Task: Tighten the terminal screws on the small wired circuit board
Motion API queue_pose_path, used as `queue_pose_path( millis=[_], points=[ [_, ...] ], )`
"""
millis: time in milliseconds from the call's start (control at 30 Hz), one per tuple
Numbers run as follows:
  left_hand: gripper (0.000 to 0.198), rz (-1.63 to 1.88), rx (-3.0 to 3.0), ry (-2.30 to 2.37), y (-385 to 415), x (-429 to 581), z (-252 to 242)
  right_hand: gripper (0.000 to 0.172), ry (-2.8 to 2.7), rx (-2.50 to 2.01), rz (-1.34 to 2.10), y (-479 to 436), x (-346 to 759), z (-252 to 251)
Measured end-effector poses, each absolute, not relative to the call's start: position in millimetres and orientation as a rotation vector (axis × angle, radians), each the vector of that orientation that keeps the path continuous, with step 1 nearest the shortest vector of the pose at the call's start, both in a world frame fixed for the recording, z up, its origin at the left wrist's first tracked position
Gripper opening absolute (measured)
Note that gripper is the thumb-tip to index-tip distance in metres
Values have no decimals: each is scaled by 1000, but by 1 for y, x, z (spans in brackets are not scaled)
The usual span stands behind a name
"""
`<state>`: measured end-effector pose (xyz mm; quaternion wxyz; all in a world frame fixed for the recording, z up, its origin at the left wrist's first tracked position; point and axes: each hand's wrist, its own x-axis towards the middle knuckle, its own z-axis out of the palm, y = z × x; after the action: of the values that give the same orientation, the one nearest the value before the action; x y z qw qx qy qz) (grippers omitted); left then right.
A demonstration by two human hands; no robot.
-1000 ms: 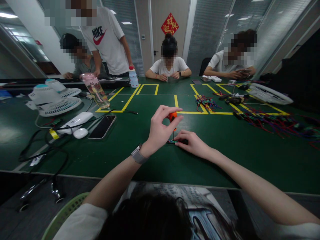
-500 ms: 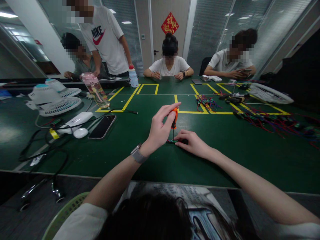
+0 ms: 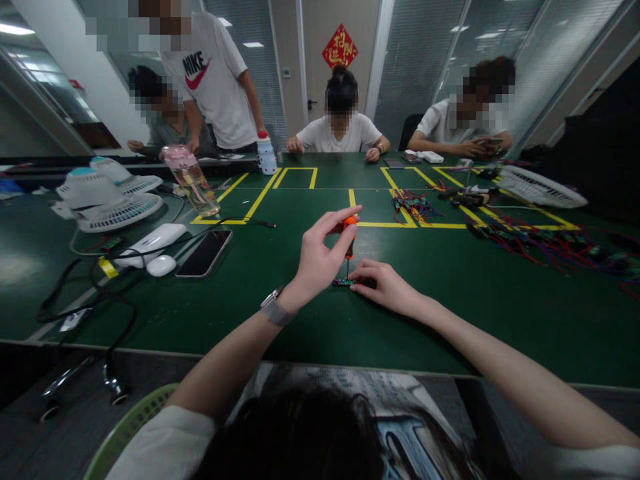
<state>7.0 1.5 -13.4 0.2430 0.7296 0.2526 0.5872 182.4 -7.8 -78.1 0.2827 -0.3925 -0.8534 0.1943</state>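
Note:
My left hand (image 3: 324, 250), a watch on its wrist, is closed around the orange-and-black handle of a screwdriver (image 3: 349, 248). The screwdriver stands upright, and its thin shaft runs down to a small green circuit board (image 3: 344, 283) on the green table (image 3: 300, 333). Whether the tip sits in a screw is too small to tell. From the other side, the fingers of my right hand (image 3: 380, 283) pinch the right end of the board against the table. A dark part shows under those fingers.
Bundles of wired circuit boards (image 3: 555, 247) lie at the right, with a smaller wire bundle (image 3: 413, 205) ahead. A phone (image 3: 205, 254), white earbud case (image 3: 161, 266), cables, fans (image 3: 115, 200) and a pink-lidded bottle (image 3: 193, 180) stand left. Several people sit or stand across the table.
The screwdriver handle has turned and tilts slightly differently in my left hand. My right hand and the board stay put. The person opposite has spread both hands apart.

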Motion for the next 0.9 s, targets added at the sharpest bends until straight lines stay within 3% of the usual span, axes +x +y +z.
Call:
queue_pose_path(
  millis=[167,300,500,733,900],
  points=[
    [18,1684,2047,791,1,5,-14,13,-2287,-1053,524,-8,182,-77],
    [28,1655,2026,682,1,4,-15,13,-2285,-1044,525,-8,182,-78],
    [19,1731,1988,723,2,6,-17,13,-2292,-1049,521,-8,183,-78],
    [31,1627,1916,603,2,7,-16,13,-2283,-1050,539,-8,183,-78],
    [24,1686,1865,647,2,9,-18,13,-2283,-1051,542,-8,183,-78]
  ],
)
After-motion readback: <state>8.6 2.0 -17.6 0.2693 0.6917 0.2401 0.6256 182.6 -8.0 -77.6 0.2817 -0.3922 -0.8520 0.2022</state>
